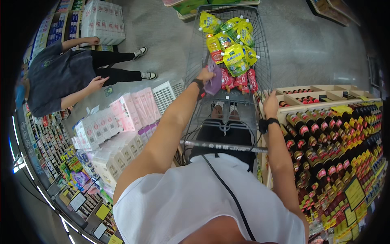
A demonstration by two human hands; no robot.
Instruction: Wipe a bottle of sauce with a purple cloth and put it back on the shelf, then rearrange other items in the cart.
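My left hand (206, 75) grips a purple cloth or soft pouch (214, 80) over the left side of a wire shopping cart (264, 39). Beyond that hand, several yellow-green spouted pouches (235, 59) are heaped in the basket. A bottle with yellow contents (213, 43) leans among them at the left. Red packets (240, 81) lie nearer to me, partly under the pouches. My right hand (270, 105) is by the cart's right rim, next to the wooden shelf edge; its fingertips are too unclear to show whether they hold the rim. The cart's handlebar (224, 145) crosses before my waist.
Shelves of dark bottles with red labels (323, 137) stand close on the right. At left are stacked tissue packs (117, 155), pink packs (135, 108) and a white plastic crate (164, 96). Another person (67, 70) stands farther left. Grey floor (164, 39) surrounds the cart's far end.
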